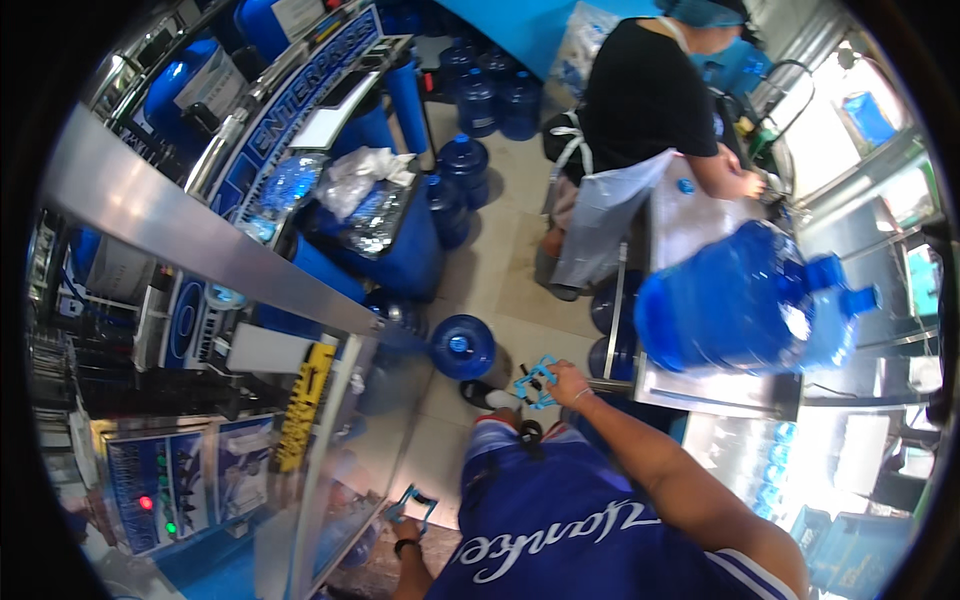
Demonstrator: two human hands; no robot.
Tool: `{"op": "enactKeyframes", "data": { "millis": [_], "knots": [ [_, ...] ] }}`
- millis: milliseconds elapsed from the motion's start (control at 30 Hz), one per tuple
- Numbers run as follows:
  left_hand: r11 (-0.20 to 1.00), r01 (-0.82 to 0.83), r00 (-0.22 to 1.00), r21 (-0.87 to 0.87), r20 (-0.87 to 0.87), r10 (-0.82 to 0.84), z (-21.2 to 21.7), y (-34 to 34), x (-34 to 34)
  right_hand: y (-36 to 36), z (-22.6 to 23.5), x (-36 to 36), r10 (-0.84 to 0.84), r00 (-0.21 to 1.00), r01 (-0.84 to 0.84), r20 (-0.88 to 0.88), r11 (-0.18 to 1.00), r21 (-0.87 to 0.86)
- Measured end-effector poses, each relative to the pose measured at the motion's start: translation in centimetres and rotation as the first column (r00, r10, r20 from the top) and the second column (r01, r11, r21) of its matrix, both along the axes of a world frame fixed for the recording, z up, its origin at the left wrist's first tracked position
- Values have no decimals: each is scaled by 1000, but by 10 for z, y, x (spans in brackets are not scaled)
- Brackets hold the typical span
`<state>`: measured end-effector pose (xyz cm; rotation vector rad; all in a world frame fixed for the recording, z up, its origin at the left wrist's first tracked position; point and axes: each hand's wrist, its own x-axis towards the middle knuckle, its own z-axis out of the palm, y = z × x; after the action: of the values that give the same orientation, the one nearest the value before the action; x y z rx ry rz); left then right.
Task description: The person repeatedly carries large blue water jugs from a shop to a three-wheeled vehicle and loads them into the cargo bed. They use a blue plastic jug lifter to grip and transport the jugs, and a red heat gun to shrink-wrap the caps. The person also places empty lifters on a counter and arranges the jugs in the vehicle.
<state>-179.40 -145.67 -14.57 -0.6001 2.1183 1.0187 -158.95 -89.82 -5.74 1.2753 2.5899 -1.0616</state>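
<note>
Near the body, centre of view: right hand (567,383) curled around a small light-blue plastic handle piece (536,381), fingers closed on it. Left hand (406,540), low and left beside the glass panel (340,440), grips a second blue handle piece (410,503); its finger closure is partly hidden, probably closed. Just left and far of the right hand, a blue water jug (462,346) stands on the floor, cap upward. To the right, a larger blue jug (745,300) lies on its side on the steel counter (715,395), neck pointing right. Right hand is nearer both jugs.
</note>
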Motion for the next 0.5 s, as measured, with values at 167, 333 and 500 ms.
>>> {"op": "enactKeyframes", "data": {
  "millis": [167, 333, 500],
  "knots": [
    [968, 246, 963, -54, 130, -238, -20, 154, -61, 55, 3, -69, 76, 988, -80, 132, 997, 22],
    [680, 726, 676, 99, -285, -680, 1, 303, -93, 120, 1, -136, 184, 982, -188, 50, 977, 99],
    [740, 645, 764, 191, -167, -623, 19, 372, -83, 155, -31, -219, 389, 908, -354, -156, 911, 211]
  ]
}}
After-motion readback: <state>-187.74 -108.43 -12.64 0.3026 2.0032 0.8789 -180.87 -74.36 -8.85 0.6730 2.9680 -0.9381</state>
